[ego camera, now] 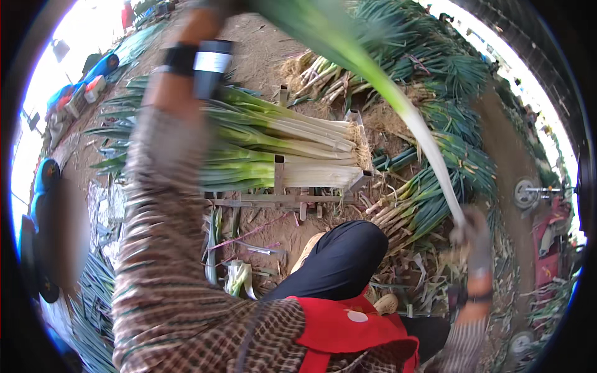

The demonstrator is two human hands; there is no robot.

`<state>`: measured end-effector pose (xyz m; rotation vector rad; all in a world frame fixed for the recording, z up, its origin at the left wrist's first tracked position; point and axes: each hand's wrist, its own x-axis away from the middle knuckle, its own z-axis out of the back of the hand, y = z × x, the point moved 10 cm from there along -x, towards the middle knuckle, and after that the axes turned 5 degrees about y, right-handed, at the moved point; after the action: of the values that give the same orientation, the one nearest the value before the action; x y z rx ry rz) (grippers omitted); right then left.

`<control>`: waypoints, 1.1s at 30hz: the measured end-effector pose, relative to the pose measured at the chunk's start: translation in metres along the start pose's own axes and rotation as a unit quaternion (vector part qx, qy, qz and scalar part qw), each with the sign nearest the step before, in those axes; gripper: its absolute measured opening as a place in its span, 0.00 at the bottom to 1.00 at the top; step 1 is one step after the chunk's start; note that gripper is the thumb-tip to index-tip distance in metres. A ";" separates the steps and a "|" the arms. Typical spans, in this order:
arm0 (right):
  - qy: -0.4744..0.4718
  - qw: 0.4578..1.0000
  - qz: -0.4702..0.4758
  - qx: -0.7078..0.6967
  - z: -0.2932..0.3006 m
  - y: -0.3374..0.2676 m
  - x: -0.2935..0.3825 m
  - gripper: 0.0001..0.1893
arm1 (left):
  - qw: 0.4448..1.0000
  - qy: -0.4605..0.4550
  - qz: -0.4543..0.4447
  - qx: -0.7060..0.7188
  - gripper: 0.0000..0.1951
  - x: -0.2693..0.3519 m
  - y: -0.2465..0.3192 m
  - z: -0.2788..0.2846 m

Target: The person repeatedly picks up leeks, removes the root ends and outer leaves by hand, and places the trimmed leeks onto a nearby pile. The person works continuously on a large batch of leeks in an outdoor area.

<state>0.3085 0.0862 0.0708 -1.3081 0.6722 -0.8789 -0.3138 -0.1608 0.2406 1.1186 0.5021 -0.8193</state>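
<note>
A long Welsh onion or leek [419, 126] stretches diagonally across the upper view, green leaves at the top and white stem at lower right. My right hand [471, 228], in a greyish glove, is closed around its root end. My left hand [225, 6] is at the top edge beside the leafy end; it is blurred and partly cut off, so its grip does not show clearly. Below the raised stalk, trimmed long onions [322, 175] lie side by side in a low metal rack [279, 175], roots to the right. My left forearm hides part of their leaves.
Untrimmed onion bundles [419, 205] with dirty roots are heaped on the right and at the far side. Stripped leaves [240, 277] litter the soil near my bent knee [354, 242]. Another person [63, 238] is at the left edge. A red wheeled machine [550, 242] stands far right.
</note>
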 end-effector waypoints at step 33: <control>-0.146 0.753 0.434 0.473 -0.362 0.105 -0.311 0.09 | 0.795 -0.540 -0.057 -0.270 0.16 0.172 -0.188 -0.209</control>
<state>-0.1395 0.1642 -0.1084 -0.1064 0.3929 -0.1280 -0.3473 -0.0600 -0.0717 -0.0197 -0.1859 -1.1743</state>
